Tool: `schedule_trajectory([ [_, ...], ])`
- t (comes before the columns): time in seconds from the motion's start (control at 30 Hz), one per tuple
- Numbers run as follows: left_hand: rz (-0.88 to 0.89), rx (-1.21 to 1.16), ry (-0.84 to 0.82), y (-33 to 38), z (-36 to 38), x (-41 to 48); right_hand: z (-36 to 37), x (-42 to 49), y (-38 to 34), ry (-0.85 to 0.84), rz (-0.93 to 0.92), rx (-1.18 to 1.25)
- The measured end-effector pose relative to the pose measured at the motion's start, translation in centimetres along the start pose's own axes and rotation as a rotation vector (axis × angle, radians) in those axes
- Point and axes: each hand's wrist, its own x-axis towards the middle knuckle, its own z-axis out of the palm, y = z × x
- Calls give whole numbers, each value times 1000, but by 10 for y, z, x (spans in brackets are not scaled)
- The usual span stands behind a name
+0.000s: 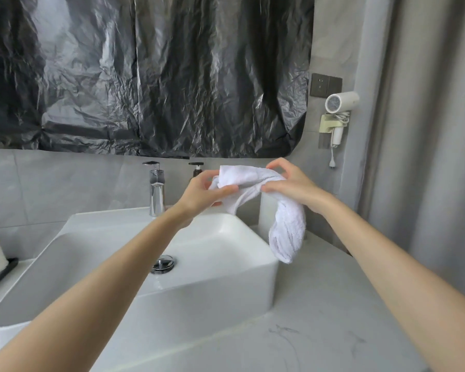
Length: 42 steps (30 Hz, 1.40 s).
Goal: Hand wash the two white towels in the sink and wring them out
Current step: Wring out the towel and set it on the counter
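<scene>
Now we hold one white towel point(255, 183) above the sink's point(220, 224) right edge, left hand point(207, 196) and right hand point(287, 183) pinching it; its hanging tail may drip on the counter point(320, 304).

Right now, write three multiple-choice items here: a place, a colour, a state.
1. Where is the white hair dryer? A. In the basin B. On the wall at right C. On the counter
2. What colour is the crinkled plastic sheet above the white rectangular sink? A. Black B. Blue C. Clear
3. The white terry towel is: A. Soaking in the basin B. Folded on the counter C. Twisted, held by both hands
Answers: B, it hangs beside the grey wall socket; A, dark glossy creases; C, the left hand and right hand each have a grip on it.
</scene>
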Motion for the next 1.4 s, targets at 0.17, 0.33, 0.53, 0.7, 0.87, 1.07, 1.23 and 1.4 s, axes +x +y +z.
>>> schedule_trajectory([
  [0.17,73,34,-46,16,68,-10,-37,-52,23,-14,107,-104],
  [0.33,26,39,-115,11,130,-25,-64,-99,70,-164,262,-17],
  [0.53,-47,-48,-166,1,164,-36,-77,-136,112,-211,351,247],
  [0.7,-12,-91,-121,13,167,-29,-83,-132,111,-126,296,271],
  [0.87,-24,-101,-128,12,157,-15,-75,-120,109,194,142,203],
  [1.07,-59,-130,-202,14,144,-8,-77,-103,100,449,37,79],
  [1.23,-4,-96,-167,22,135,4,-94,-91,90,561,-10,-2],
  [1.4,-100,164,-125,16,145,9,-102,-88,93,393,32,-174],
])
